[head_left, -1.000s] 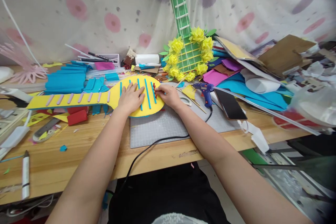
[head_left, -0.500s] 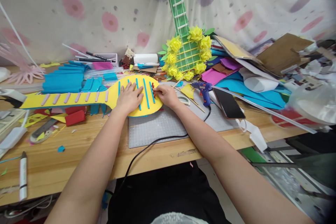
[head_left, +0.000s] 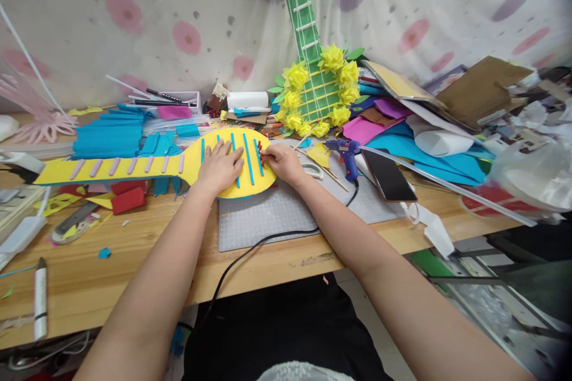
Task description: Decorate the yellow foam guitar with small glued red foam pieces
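Observation:
A yellow paper guitar (head_left: 192, 164) lies across the bench, its neck pointing left with several lilac strips on it and blue strips across its round body. My left hand (head_left: 220, 168) rests flat on the body, fingers spread between the blue strips. At the body's right end my right hand (head_left: 283, 163) pinches a small red paper piece (head_left: 261, 153), pressed at the yellow surface beside the last blue strip. The fingers partly hide that red piece. Beneath the body's right part is a grey cutting mat (head_left: 263, 227).
Behind, a green paper guitar (head_left: 319, 92) with yellow flowers leans against the curtain. A blue glue gun (head_left: 349, 158) and a phone (head_left: 389, 175) lie to the right; a black cord (head_left: 263, 241) crosses the mat. Blue crepe paper (head_left: 107, 136) and a marker (head_left: 40, 300) are leftward.
Almost nothing differs. Both hands keep their places on the yellow guitar, and the view has shifted very slightly.

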`<state>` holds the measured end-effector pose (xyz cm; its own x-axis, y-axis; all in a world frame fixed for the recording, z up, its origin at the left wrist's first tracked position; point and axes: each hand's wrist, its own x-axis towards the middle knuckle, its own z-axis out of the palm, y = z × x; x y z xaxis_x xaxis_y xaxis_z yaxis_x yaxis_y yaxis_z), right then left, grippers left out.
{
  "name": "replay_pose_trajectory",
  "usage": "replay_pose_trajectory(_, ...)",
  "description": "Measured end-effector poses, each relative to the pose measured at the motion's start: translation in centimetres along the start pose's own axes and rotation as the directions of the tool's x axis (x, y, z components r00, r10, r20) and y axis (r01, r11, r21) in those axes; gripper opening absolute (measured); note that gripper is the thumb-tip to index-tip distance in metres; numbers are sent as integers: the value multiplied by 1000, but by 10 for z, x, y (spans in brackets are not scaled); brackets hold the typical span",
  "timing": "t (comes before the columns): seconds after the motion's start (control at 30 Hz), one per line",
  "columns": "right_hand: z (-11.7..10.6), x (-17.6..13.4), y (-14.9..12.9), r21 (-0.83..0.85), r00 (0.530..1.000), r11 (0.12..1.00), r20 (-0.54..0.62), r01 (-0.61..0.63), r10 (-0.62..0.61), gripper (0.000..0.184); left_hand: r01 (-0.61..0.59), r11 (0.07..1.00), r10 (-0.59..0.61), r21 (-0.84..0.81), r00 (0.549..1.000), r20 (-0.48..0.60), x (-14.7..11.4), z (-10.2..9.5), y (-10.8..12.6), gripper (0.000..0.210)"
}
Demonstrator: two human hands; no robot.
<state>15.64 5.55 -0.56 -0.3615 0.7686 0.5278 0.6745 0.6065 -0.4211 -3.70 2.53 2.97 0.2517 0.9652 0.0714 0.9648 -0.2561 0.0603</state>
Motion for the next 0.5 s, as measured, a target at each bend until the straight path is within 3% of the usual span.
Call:
replay_pose_trajectory(0.17,-6,-1,-2,125,1000,992,-1,-1,1,27,7,1000,-6,-23,1000,15,-1,-1,-3,51)
replay_pose_trajectory(0.3,-11,2,-1,273,993,956,-2,-112,117,31,8,999,-7,-35,1000,15,-2,-1,-4,50)
replay_pose_trajectory(0.4,-11,11,1,246,985,954,13,-172,174,23,12,999,-12,-38,1000,17,-3,-2,-4,50)
replay_pose_trajectory(0.5,-11,21,1,153,992,980,38,-124,120,23,16,999,-15,-37,1000,21,-3,-2,-3,50)
